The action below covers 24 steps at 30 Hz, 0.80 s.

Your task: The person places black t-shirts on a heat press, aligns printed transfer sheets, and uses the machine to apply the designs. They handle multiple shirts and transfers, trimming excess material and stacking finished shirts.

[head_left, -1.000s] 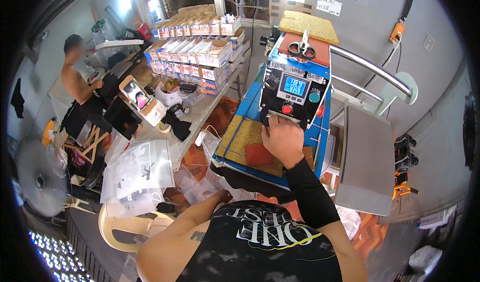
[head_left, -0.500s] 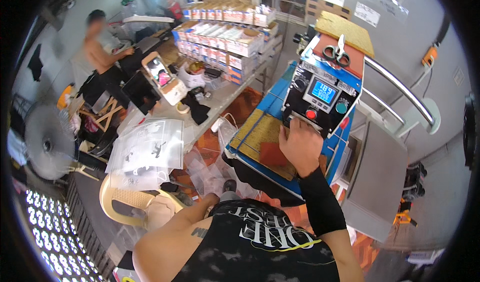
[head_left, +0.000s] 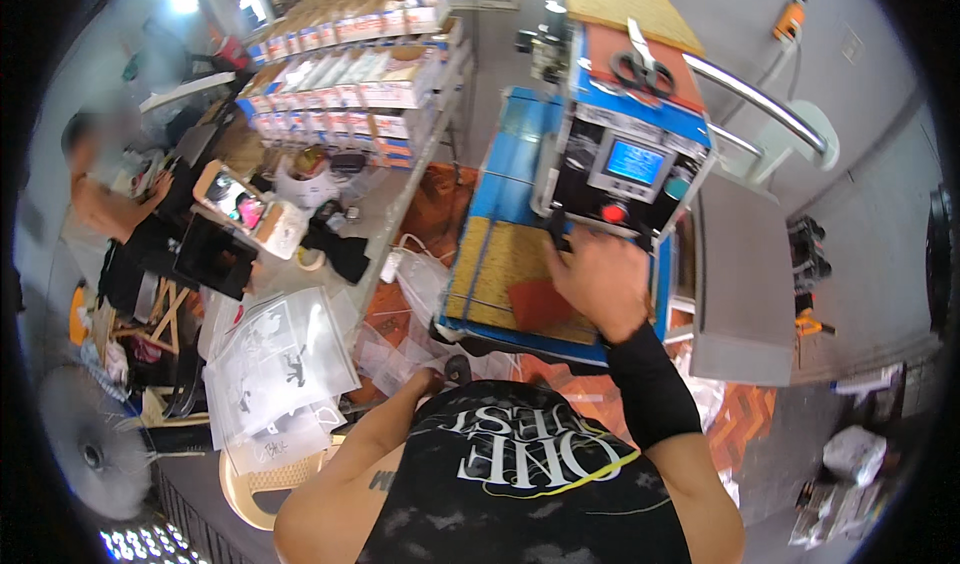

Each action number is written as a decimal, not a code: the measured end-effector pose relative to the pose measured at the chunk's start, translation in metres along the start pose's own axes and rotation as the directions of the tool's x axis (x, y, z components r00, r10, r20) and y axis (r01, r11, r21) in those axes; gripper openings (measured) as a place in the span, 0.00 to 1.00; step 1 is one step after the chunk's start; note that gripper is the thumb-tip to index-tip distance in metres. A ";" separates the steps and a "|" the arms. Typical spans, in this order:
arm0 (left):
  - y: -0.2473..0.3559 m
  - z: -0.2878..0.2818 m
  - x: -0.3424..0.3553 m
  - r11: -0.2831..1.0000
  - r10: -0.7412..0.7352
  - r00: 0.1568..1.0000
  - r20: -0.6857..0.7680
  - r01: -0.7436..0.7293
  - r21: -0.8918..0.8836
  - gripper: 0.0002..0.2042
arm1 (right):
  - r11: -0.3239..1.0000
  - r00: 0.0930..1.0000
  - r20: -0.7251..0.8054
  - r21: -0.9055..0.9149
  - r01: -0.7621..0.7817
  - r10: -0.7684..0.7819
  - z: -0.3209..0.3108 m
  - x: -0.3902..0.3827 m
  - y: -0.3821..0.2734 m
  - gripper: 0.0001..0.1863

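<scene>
Press (head_left: 651, 212) may be hot: go gently. Right hand (head_left: 605, 276) at front, fingers bent, can't tell grip. Left hand (head_left: 426, 380): can't tell.

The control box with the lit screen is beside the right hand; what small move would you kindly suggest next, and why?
Perhaps have the right hand firmly grip the lower front edge of the control box, since that hand sits there, just below the red button.

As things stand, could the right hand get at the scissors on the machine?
Probably yes: the scissors lie uncovered, handles toward the near side, and the right hand, below the control panel, seems free to rise past it.
</scene>
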<state>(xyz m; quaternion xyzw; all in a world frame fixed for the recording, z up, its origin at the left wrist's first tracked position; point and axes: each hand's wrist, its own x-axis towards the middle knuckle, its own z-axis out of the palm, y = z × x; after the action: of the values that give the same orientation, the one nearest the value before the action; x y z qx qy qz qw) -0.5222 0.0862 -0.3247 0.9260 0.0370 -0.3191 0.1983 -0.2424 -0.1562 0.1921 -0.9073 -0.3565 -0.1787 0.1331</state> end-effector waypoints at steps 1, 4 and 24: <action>-0.001 -0.009 -0.002 0.990 -0.038 0.998 -0.045 0.032 -0.137 0.12 | 1.000 1.000 -0.001 -0.001 -0.013 0.013 -0.002 0.002 -0.004 0.21; 0.003 -0.032 -0.011 0.884 -0.224 0.957 0.185 0.279 -0.375 0.23 | 0.998 0.998 -0.047 -0.048 -0.044 0.041 -0.008 0.005 -0.014 0.22; -0.076 -0.043 -0.009 0.869 -0.189 0.936 0.297 0.301 -0.393 0.25 | 0.982 0.987 -0.114 -0.138 -0.126 0.110 0.009 0.007 -0.024 0.23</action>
<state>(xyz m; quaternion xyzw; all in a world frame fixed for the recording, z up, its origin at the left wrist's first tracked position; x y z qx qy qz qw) -0.5198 0.1733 -0.3142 0.7987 0.1998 -0.4392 0.3595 -0.2525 -0.1321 0.1896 -0.9234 -0.2804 -0.2437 0.0960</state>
